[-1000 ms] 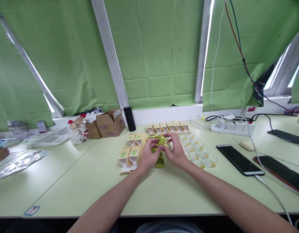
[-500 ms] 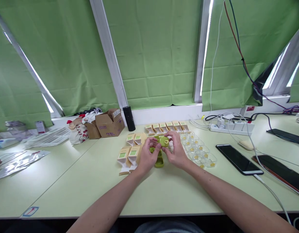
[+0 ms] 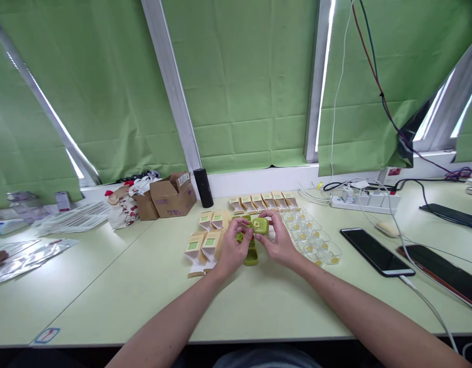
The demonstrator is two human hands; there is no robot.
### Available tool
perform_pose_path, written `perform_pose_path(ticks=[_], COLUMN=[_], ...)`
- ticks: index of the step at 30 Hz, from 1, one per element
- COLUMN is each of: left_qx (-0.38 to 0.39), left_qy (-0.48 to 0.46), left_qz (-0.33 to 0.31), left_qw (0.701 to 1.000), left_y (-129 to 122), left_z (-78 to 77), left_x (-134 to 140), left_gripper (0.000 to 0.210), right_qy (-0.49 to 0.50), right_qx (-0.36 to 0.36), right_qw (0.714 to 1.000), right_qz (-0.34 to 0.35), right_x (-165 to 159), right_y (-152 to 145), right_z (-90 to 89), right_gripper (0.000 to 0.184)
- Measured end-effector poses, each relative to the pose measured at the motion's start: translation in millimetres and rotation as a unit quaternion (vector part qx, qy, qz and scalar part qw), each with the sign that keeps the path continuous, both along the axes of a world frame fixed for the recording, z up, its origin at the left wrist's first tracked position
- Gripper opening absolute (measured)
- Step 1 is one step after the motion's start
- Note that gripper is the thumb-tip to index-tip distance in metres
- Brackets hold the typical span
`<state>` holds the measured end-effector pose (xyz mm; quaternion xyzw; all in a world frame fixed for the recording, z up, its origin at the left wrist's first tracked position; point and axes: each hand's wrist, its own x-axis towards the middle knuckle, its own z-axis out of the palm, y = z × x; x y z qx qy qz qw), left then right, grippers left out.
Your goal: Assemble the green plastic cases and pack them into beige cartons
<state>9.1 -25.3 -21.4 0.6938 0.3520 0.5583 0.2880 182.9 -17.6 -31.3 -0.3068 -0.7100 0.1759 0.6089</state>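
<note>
A small glossy green case (image 3: 262, 225) with a pale ring-shaped mark is held up between my hands. My right hand (image 3: 277, 240) grips its right side with fingers and thumb. At its left edge, my left hand (image 3: 237, 244) has thumb and fingertips closed on it. Under and behind my hands stand more green cases (image 3: 251, 256), partly hidden. To the left are folded cardboard boxes (image 3: 211, 243) with green labels. On the right lie clear plastic cups (image 3: 316, 240) with yellow pieces in them.
A row of cardboard boxes (image 3: 262, 201) stands behind. Further left are a brown carton (image 3: 173, 195), a black cylinder (image 3: 203, 188) and a printed bag (image 3: 122, 208). On the right lie a phone (image 3: 376, 250), a power strip (image 3: 366, 201) and loose cables.
The green case has turned slightly and shifted a little to the right in my hands, its ring mark now nearer the left side. Both hands keep their hold.
</note>
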Motion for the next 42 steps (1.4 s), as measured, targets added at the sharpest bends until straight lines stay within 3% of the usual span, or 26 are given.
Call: perform_pose_path(ticks=[18,32,36,42], left_qx=[0.103,0.136,0.134,0.120], left_qy=[0.064,0.109,0.098,0.073], left_qz=[0.058,0.099,0.099,0.085], left_qw=[0.991,0.980,0.981,0.986], left_y=[-2.0,0.0,0.4,1.6], left_z=[2.8,0.7,0.6,-0.5], left_x=[-1.3,-3.1,-3.7,-4.2], left_gripper=[0.019,0.012,0.010,0.009], right_qy=[0.044,0.078,0.098,0.103], right_qx=[-0.031,-0.079,-0.096,-0.107], right_qw=[0.997,0.989,0.980,0.977], right_qz=[0.056,0.100,0.143,0.155], right_x=[1.3,1.3,1.4,0.9], right_y=[-3.3,-2.5,-1.1,-1.2], right_z=[3.3,-1.3,-2.0,-1.1], right_gripper=[0.041,0.047,0.048,0.045])
